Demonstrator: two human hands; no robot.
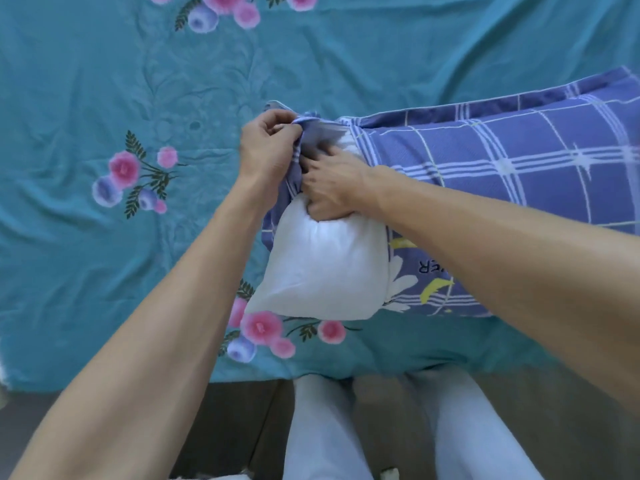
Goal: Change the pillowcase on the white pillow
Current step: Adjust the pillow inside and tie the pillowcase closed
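Observation:
The white pillow lies on the bed, most of it inside a blue checked pillowcase that stretches to the right. One white corner bulges out of the case's open left end. My left hand pinches the bunched rim of the pillowcase at the opening and holds it up. My right hand grips the top of the exposed white pillow, its fingers dug into the stuffing just inside the opening.
A teal bedsheet with pink and blue flower prints covers the bed. Its front edge runs across the lower frame. Below it are my legs in light trousers and a dark floor.

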